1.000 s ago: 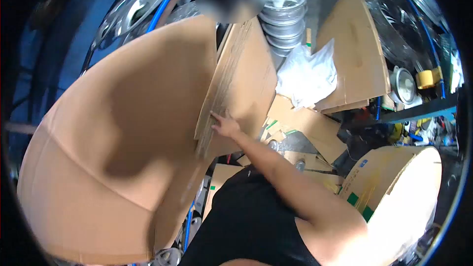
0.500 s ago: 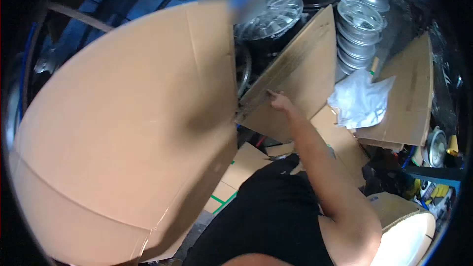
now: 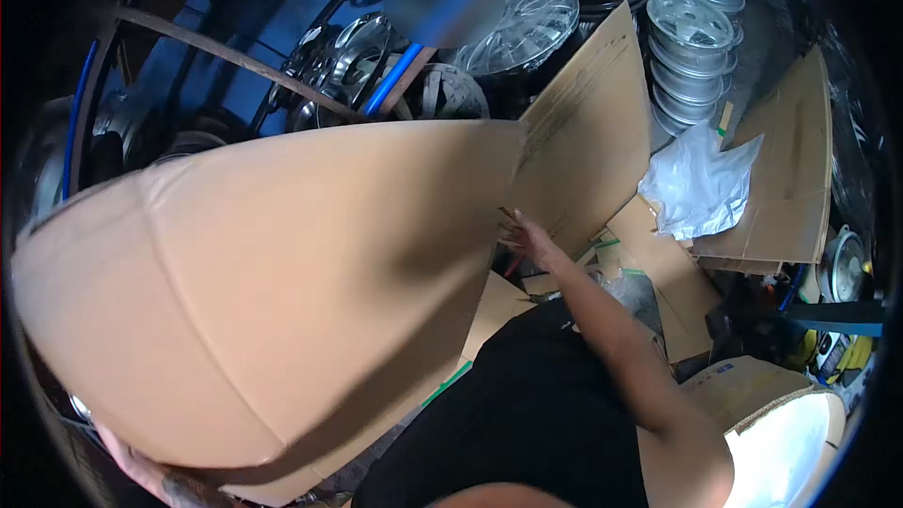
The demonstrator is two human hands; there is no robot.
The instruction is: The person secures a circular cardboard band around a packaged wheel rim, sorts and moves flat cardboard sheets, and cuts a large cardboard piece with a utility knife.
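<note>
A large bent cardboard sheet point(image 3: 310, 273) fills the left and middle of the head view. At its lower left edge is my left hand point(image 3: 127, 459), holding that edge, with its fingers mostly hidden by the cardboard. My right hand point(image 3: 529, 237) is beside the sheet's right edge, fingers apart; whether they touch the edge is unclear. Behind this hand leans an upright stack of cardboard point(image 3: 593, 132), partly covered by the large sheet.
Stacked silver wheel rims point(image 3: 691, 56) stand at the upper right. A white plastic bag point(image 3: 701, 179) lies against another cardboard panel point(image 3: 790, 169). Blue-edged racks with rims point(image 3: 451, 94) line the back. A round cardboard container point(image 3: 752, 390) is at the lower right, and cardboard pieces point(image 3: 673, 282) cover the floor.
The view has turned left. The large sheet has tilted, its top edge lower, uncovering the rack behind. My right hand has left the leaning stack's face for the sheet's edge; my left hand has appeared.
</note>
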